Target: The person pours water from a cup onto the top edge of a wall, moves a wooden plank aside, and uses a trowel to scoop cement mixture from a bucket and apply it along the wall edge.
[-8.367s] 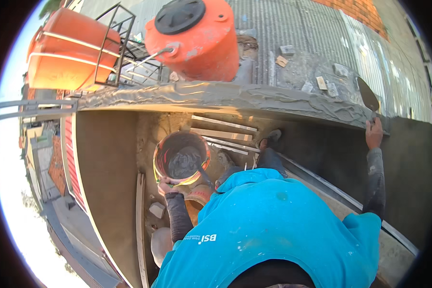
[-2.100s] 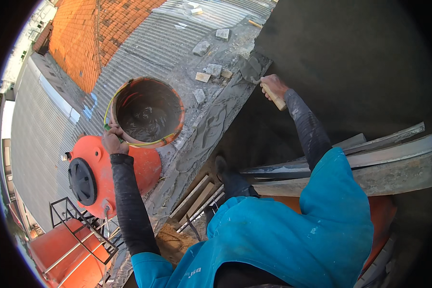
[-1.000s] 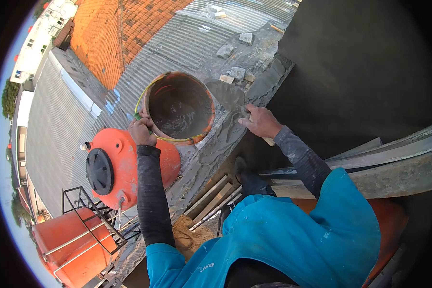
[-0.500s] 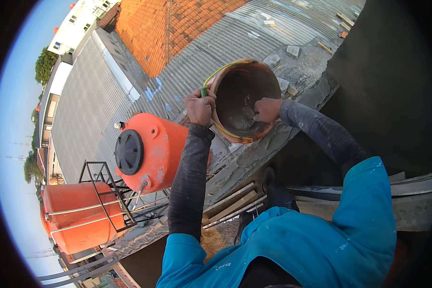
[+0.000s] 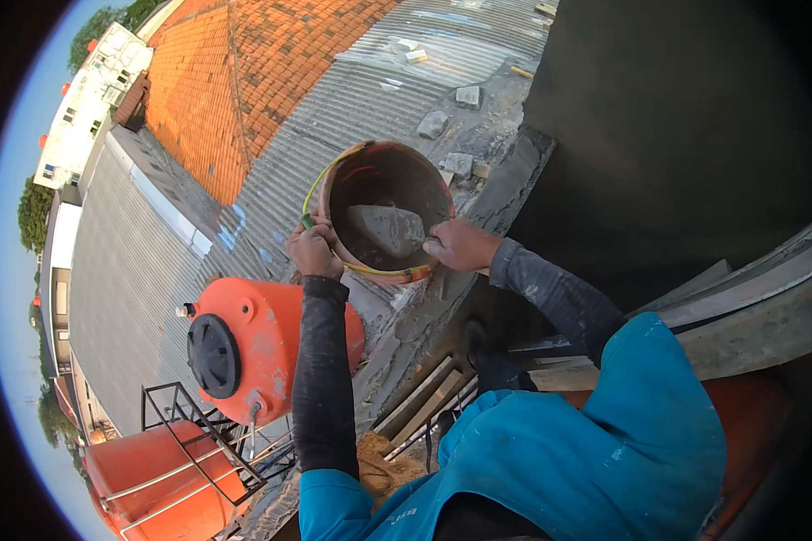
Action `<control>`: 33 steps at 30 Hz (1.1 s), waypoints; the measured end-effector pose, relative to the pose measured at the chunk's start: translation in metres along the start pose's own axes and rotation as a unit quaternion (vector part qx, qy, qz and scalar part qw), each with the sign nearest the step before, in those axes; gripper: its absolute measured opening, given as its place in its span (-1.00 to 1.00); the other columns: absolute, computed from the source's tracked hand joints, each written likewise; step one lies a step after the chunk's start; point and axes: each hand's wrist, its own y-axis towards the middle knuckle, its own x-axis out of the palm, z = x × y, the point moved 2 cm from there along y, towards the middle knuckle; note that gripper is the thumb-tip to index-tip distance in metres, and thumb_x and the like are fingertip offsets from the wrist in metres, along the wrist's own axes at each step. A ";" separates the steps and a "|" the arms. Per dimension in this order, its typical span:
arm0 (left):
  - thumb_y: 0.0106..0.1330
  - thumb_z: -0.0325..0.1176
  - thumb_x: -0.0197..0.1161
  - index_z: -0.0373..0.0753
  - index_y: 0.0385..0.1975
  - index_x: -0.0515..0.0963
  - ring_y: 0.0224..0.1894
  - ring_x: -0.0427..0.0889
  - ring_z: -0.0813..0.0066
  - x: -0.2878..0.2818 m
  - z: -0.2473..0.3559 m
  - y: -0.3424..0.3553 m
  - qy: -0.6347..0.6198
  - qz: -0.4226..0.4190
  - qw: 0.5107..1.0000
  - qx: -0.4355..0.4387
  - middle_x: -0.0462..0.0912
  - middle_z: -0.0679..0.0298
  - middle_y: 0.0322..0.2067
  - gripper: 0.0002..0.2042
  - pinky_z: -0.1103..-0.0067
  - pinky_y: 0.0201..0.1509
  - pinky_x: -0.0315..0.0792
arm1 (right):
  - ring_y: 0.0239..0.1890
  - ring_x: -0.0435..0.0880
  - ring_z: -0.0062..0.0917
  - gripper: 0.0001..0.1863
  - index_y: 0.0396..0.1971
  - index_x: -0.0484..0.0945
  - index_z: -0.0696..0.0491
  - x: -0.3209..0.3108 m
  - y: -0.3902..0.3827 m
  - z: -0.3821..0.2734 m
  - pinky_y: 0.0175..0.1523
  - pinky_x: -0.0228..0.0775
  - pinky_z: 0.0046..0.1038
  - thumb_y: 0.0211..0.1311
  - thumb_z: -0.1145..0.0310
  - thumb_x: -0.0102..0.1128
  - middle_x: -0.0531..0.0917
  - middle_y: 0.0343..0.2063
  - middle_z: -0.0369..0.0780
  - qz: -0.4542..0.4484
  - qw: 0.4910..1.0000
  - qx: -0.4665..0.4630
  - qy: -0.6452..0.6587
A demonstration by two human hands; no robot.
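A terracotta-orange bucket (image 5: 326,200) with a yellow wire handle sits tilted on the wall top, its mouth toward me and its inside coated in grey mortar. My left hand (image 5: 315,250) is closed on the bucket's left rim, beside the handle's green grip (image 5: 307,220). At the opposite rim, my right hand (image 5: 463,244) is closed round a trowel, whose handle is mostly hidden in the fist. The trowel's broad grey blade (image 5: 386,229) lies inside the bucket, wet-looking and smeared with mortar.
Broken concrete lumps (image 5: 433,124) lie beyond the bucket on the rough wall top. To the left stand an orange water tank (image 5: 275,338) with a black lid and a second tank (image 5: 167,478) by a metal frame. Corrugated roofing (image 5: 153,261) stretches below; a dark grey wall rises right.
My right hand has drawn back from inside the bucket to its rim, and more of the trowel blade shows. The whole view has turned, so the bucket appears farther left and lower.
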 end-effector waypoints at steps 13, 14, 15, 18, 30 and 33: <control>-0.18 -0.71 -0.05 -0.39 -0.66 0.41 -0.40 0.42 0.48 -0.042 -0.041 0.032 0.006 0.029 1.000 -0.010 0.44 0.24 -0.47 -0.89 0.63 -0.30 0.32 | -0.23 0.55 0.02 -0.53 -0.46 0.54 0.33 -0.061 -0.040 0.065 -0.11 0.40 -0.17 0.06 0.10 0.15 0.56 -0.39 0.19 0.223 0.942 0.238 0.081; -0.18 -0.71 -0.05 -0.38 -0.66 0.40 -0.41 0.40 0.48 -0.040 -0.042 0.031 -0.027 0.024 0.999 -0.034 0.42 0.25 -0.47 -0.88 0.65 -0.29 0.31 | -0.23 0.55 0.02 -0.53 -0.46 0.54 0.33 -0.064 -0.040 0.078 -0.11 0.40 -0.17 0.06 0.10 0.15 0.56 -0.39 0.19 0.226 0.941 0.241 0.079; -0.18 -0.71 -0.06 -0.37 -0.62 0.39 -0.43 0.37 0.48 -0.039 -0.043 0.029 -0.037 0.029 0.998 -0.047 0.40 0.27 -0.48 -0.87 0.68 -0.27 0.28 | -0.22 0.56 0.01 -0.53 -0.45 0.54 0.32 -0.066 -0.040 0.092 -0.10 0.40 -0.19 0.02 0.10 0.19 0.57 -0.37 0.18 0.245 0.932 0.259 0.071; -0.19 -0.71 -0.07 -0.36 -0.61 0.38 -0.44 0.36 0.47 -0.048 -0.045 0.028 -0.067 0.045 0.994 -0.073 0.39 0.28 -0.49 -0.85 0.68 -0.28 0.27 | -0.17 0.56 -0.02 -0.51 -0.42 0.56 0.32 -0.071 -0.029 0.124 -0.03 0.40 -0.22 -0.07 0.10 0.29 0.59 -0.33 0.15 0.274 0.912 0.296 0.073; -0.20 -0.75 -0.07 -0.38 -0.63 0.37 -0.42 0.36 0.50 -0.092 -0.039 0.031 0.022 0.062 0.996 -0.053 0.35 0.30 -0.48 -0.85 0.68 -0.28 0.30 | -0.67 0.53 -0.45 -0.69 -0.59 0.42 0.16 -0.064 0.009 0.164 -0.57 0.45 -0.42 0.13 0.20 0.08 0.49 -0.69 -0.19 0.413 0.588 0.228 0.657; -0.20 -0.76 -0.08 -0.37 -0.59 0.37 -0.40 0.36 0.52 -0.102 -0.032 0.035 -0.001 0.067 0.995 -0.067 0.33 0.32 -0.46 -0.82 0.70 -0.28 0.29 | -0.67 0.50 -0.47 -0.67 -0.58 0.41 0.12 -0.059 0.009 0.159 -0.55 0.41 -0.46 0.17 0.14 0.01 0.49 -0.70 -0.19 0.386 0.582 0.148 0.700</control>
